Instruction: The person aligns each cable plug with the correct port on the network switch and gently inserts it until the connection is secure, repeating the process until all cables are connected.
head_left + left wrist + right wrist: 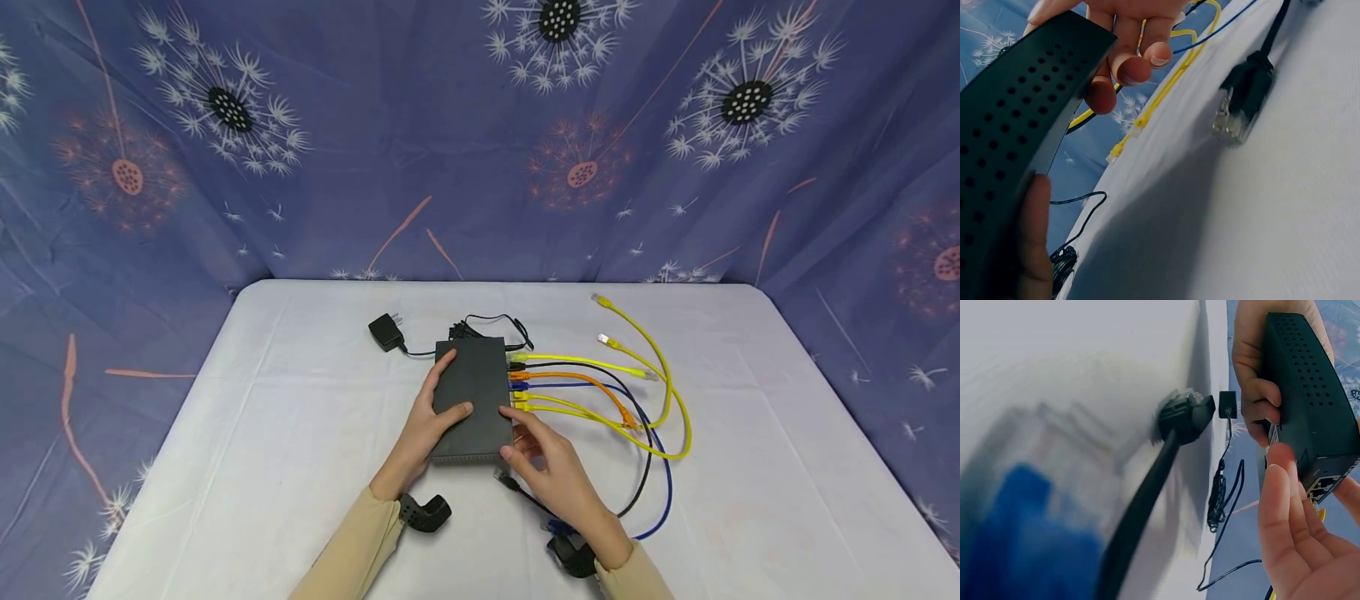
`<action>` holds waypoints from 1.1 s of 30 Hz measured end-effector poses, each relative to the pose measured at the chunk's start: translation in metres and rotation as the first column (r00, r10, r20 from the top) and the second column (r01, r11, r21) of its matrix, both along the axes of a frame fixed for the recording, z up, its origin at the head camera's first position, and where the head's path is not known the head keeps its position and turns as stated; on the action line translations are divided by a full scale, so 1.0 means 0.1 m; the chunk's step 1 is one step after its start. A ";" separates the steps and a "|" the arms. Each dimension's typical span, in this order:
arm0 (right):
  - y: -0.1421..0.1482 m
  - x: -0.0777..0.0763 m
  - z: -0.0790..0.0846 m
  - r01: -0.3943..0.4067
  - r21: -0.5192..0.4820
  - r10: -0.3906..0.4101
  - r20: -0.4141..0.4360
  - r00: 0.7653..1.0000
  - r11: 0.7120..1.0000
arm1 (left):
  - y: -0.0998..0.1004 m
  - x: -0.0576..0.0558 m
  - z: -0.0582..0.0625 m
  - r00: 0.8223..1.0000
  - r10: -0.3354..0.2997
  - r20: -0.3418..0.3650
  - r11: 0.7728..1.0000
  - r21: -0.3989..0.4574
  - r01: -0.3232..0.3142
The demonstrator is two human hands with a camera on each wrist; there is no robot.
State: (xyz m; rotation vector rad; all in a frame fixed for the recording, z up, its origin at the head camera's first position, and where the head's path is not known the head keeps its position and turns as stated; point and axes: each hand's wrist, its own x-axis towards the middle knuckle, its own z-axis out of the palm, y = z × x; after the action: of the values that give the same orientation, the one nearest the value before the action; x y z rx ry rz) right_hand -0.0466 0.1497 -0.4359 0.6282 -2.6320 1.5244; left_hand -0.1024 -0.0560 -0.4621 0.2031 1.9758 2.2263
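Note:
A black network switch (pixel 474 379) is raised off the white table, as the wrist views show. My left hand (pixel 420 435) grips its left side, thumb on the top face and other fingers curled beneath. At the near right corner my right hand (pixel 557 468) holds the edge, with fingertips tucked underneath. Yellow, black, orange (pixel 570 375) and blue network cables run from ports along the right side. In the right wrist view, ports (pixel 1324 484) show on the end by the right hand. A loose black cable plug (pixel 1244 94) lies below that hand.
A black power adapter (pixel 386 332) lies behind the switch on the left, its cord bundled (pixel 465 331) at the back. Yellow cables (pixel 678 417) loop on the table to the right. A blue plug (pixel 558 527) lies near the right wrist. Patterned cloth (pixel 450 125) hangs behind the table.

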 end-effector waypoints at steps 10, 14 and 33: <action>0.01 -0.01 -0.08 -0.029 -0.024 0.030 0.014 0.999 0.999 | -0.04 -0.01 0.01 0.994 -0.089 -0.062 0.965 -0.252 0.070; 0.02 -0.02 -0.10 -0.030 0.009 0.030 0.027 0.999 0.999 | -0.03 -0.01 0.03 0.993 -0.087 -0.085 0.932 -0.359 0.051; 0.00 -0.05 -0.18 -0.048 0.121 0.036 0.101 0.994 0.992 | -0.01 0.04 0.00 0.991 -0.001 -0.133 0.875 -0.480 -0.063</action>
State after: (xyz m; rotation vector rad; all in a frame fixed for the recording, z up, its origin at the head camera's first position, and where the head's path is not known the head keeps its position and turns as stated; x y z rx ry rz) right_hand -0.0517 0.1499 -0.4543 0.6357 -2.8216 1.4484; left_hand -0.0981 -0.0569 -0.4618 0.2559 2.5439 1.6892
